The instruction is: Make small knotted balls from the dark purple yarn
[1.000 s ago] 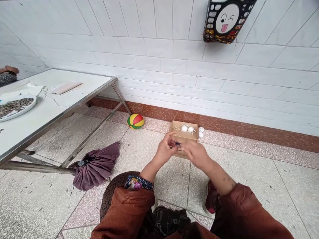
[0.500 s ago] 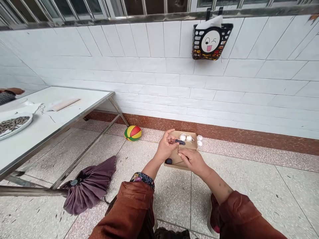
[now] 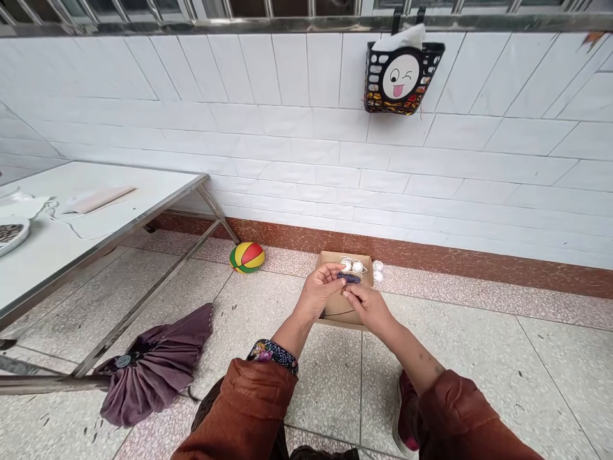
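left hand (image 3: 320, 291) has a grip on the dark blue yarn (image 3: 348, 278), which is wound in a small fat bundle. thumb & fingers r round its left end. right hand (image 3: 368, 303) is just on the near right side of it, w/ fingers curled in & thumb & finger tips pinched tight by the yarn. can't tell if a bit of string is in that pinch, too small. yarn is held up btwn both hands, over the box (image 3: 354, 324).

box is brown, on the floor nr the wall (image 3: 287, 153). two white balls (image 3: 357, 266) sit in its far end. more white stuff (image 3: 378, 271) is on the floor just right of the box. a dark thread (image 3: 341, 314) runs across the near part of the box.

far left of the box: a red, yellow & green ball (image 3: 247, 257), by a table leg. nearer & more left: a purple umbrella (image 3: 158, 367) on the floor. table (image 3: 110, 217) is on the left, w/ a pink thing (image 3: 100, 199) & a plate (image 3: 23, 241) of dark bits, cut off by the view. far right, a blk basket (image 3: 433, 48) w/ a winking face hangs from a rail.
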Motion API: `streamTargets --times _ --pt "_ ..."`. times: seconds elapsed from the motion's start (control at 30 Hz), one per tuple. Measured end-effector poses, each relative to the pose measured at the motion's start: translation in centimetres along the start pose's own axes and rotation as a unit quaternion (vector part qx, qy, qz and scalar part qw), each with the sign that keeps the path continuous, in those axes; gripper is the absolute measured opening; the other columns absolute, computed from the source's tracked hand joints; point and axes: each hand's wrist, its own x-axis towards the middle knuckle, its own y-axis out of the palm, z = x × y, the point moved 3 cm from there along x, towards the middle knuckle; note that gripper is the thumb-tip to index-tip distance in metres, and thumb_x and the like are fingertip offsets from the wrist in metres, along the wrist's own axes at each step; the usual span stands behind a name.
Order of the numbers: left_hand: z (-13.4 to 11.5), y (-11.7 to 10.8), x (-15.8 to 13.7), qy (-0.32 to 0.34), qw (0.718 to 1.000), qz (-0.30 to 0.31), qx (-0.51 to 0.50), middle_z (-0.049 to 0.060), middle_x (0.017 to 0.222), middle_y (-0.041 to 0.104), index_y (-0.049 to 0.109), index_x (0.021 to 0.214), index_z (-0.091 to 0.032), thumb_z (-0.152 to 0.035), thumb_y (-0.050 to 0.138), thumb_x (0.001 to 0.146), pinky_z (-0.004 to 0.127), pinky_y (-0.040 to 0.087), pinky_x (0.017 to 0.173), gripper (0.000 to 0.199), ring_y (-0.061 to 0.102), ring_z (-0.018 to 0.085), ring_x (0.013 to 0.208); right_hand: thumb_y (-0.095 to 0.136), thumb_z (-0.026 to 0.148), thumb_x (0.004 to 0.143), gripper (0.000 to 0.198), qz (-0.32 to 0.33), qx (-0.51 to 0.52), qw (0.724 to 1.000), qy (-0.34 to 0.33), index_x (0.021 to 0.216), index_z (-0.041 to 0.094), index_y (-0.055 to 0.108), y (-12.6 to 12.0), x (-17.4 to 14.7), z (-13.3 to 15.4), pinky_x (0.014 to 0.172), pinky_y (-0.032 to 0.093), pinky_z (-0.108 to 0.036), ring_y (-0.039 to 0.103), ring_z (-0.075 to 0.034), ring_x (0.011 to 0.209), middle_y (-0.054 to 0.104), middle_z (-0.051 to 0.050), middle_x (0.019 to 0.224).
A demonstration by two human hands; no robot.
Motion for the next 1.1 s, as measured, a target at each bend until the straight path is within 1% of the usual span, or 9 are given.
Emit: streamTargets --times 0.1,0.23,0.37,0.47,0.6,0.67,0.73,0.93,1.1 --pt "0.4 0.0 0.1 -0.008 0.999 -0.033 0.004 0.002 0.079 0.068 0.07 0.087 -0.015 -0.028 0.083 0.065 0.028 0.048 0.076 0.028 0.06 0.013 0.074 0.046 0.026 0.099 0.017 0.015 -0.029 0.999 -0.03 0.097 0.021 0.062 -0.3 -0.4 0.6 0.077 0.051 -0.031 0.065 -0.02 0.084 0.069 -0.006 0.09" --pt "0.6 0.6 -0.3 -0.013 1.0 -0.022 0.016 0.003 0.08 0.07 0.071 0.087 -0.015 -0.031 0.08 0.068 0.029 0.049 0.075 0.026 0.062 0.014 0.074 0.044 0.024 0.1 0.018 0.031 -0.062 0.996 -0.053 0.097 0.02 0.061 -1.0 -0.7 1.2 0.075 0.051 -0.03 0.064 -0.02 0.084 0.067 -0.006 0.09" --pt "0.6 0.6 -0.4 0.0 0.998 -0.036 0.055 0.002 0.078 0.068 0.07 0.087 -0.016 -0.025 0.077 0.069 0.026 0.047 0.072 0.022 0.061 0.013 0.073 0.043 0.023 0.1 0.02 0.058 -0.093 0.988 -0.106 0.094 0.02 0.061 -1.6 -0.7 2.3 0.071 0.05 -0.029 0.062 -0.018 0.077 0.064 -0.005 0.085" --pt "0.6 0.5 -0.4 0.007 0.996 -0.027 0.084 0.0 0.076 0.065 0.069 0.09 -0.015 -0.019 0.076 0.068 0.024 0.045 0.069 0.023 0.058 0.011 0.07 0.045 0.023 0.099 0.019 0.033 -0.094 0.987 -0.127 0.099 0.02 0.064 -2.7 -0.2 2.6 0.069 0.05 -0.028 0.061 -0.018 0.077 0.063 -0.006 0.085" --pt "0.4 0.5 -0.8 0.016 0.996 0.021 0.08 -0.002 0.076 0.06 0.068 0.101 -0.018 -0.016 0.077 0.068 0.022 0.043 0.07 0.034 0.055 0.01 0.071 0.049 0.024 0.099 0.017 -0.045 -0.074 0.993 -0.083 0.096 0.021 0.066 -4.0 0.8 1.4 0.075 0.05 -0.031 0.061 -0.019 0.083 0.063 -0.006 0.088" --pt "0.4 0.5 -1.2 -0.001 0.997 0.051 0.052 -0.002 0.077 0.059 0.069 0.105 -0.019 -0.017 0.077 0.069 0.022 0.043 0.07 0.036 0.054 0.009 0.072 0.051 0.024 0.098 0.016 -0.068 -0.058 0.995 -0.046 0.092 0.021 0.066 -3.9 1.1 0.5 0.074 0.049 -0.031 0.06 -0.019 0.082 0.063 -0.006 0.086" --pt "0.5 0.4 -1.5 -0.024 0.998 0.052 0.012 -0.002 0.078 0.058 0.07 0.105 -0.02 -0.018 0.078 0.07 0.021 0.044 0.07 0.037 0.053 0.009 0.072 0.05 0.024 0.098 0.017 -0.079 -0.031 0.996 -0.016 0.089 0.021 0.064 -3.5 1.2 -0.2 0.074 0.048 -0.031 0.059 -0.019 0.08 0.062 -0.004 0.082" --pt "0.9 0.3 -1.7 -0.067 0.992 0.02 -0.102 0.003 0.096 0.069 0.074 0.094 -0.019 -0.021 0.082 0.067 0.026 0.049 0.079 0.028 0.06 0.011 0.08 0.046 0.024 0.098 0.02 -0.019 0.025 0.999 0.003 0.087 0.02 0.062 -0.9 0.5 -0.7 0.065 0.047 -0.027 0.059 -0.016 0.069 0.062 -0.002 0.075" --pt "0.8 -0.4 -1.2 -0.043 0.996 -0.023 -0.073 0.004 0.099 0.073 0.075 0.092 -0.019 -0.021 0.08 0.067 0.028 0.049 0.084 0.026 0.063 0.012 0.081 0.046 0.026 0.1 0.018 0.043 -0.04 0.998 -0.025 0.099 0.02 0.063 -0.2 -0.2 -0.2 0.074 0.05 -0.029 0.063 -0.018 0.082 0.066 -0.005 0.089"
